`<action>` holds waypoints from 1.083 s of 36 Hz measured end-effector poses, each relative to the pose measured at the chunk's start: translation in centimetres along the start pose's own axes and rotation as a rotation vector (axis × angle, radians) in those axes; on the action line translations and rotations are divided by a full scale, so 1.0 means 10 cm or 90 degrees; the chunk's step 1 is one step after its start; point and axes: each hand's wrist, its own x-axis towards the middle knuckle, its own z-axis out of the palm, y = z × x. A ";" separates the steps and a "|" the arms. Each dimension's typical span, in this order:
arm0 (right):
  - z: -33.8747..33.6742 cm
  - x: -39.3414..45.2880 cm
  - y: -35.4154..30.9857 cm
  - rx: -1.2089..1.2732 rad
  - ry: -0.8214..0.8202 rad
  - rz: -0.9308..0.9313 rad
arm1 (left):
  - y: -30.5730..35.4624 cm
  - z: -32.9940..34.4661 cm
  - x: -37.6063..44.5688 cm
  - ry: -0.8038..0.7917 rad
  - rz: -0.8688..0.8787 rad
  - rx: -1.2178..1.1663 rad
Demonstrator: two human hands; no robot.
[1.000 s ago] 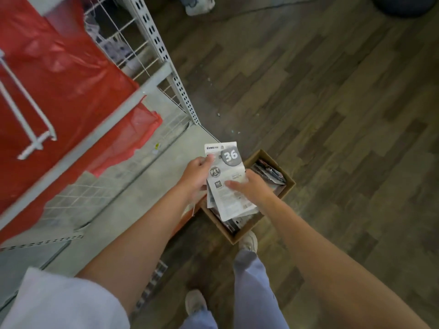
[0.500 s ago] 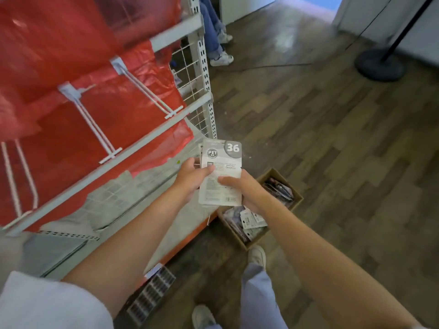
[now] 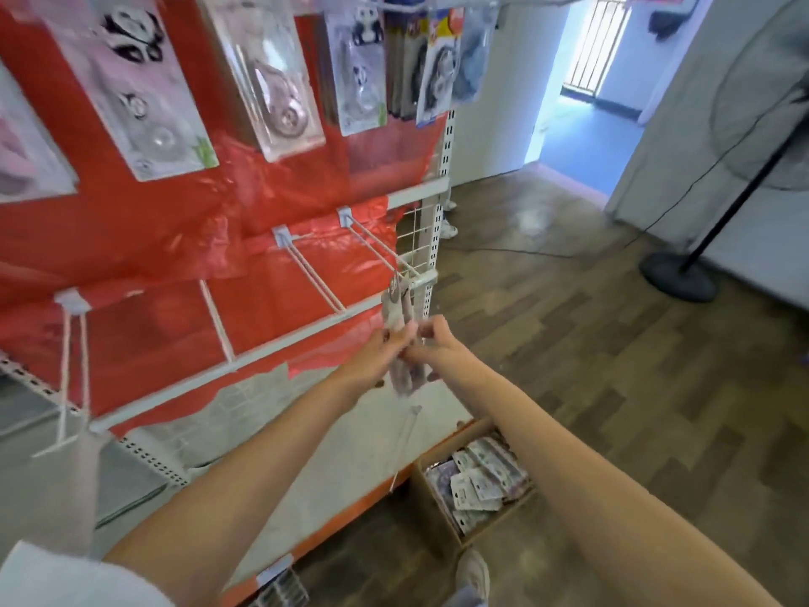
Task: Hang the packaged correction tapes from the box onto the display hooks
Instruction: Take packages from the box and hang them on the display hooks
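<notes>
Both hands are holding a small stack of packs (image 3: 399,339) up at the tip of the rightmost hook (image 3: 380,247) on the lower rail. The left hand (image 3: 377,359) is gripping the stack from the left, fingers curled round it; the right hand (image 3: 437,343) is pinching its right edge. The stack is blurred, so whether its top is already over the hook tip is hard to say, though it seems to be touching it. Just right of the stack a white upright (image 3: 431,256) and wire grid are standing close, crowding the hook's end. More empty hooks are jutting out to the left, over red plastic sheeting (image 3: 153,238). Packaged goods are hanging on the row above. Down on the wooden floor, the box (image 3: 427,484) is sitting by the shelf base, more packs lying in it. A fan stand (image 3: 678,273) is standing well to the right.
</notes>
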 end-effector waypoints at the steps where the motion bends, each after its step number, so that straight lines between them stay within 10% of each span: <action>1: 0.06 -0.02 -0.10 0.007 -0.015 -0.019 | 0.03 -0.08 -0.04 0.000 0.012 -0.022; 11: 0.55 -0.03 -0.64 0.096 0.011 -0.200 | 0.20 -0.86 -0.54 0.103 0.108 -0.304; 18: 0.76 0.02 -0.74 -0.107 0.110 -0.196 | 0.22 -1.17 -0.87 0.186 0.156 -0.307; 26: 0.90 -0.07 -0.92 0.007 -0.008 -0.155 | 0.28 -1.38 -1.05 0.239 0.190 -0.269; 39: 0.77 0.01 -0.98 0.070 0.147 -0.196 | 0.25 -1.70 -1.16 0.320 0.219 -0.251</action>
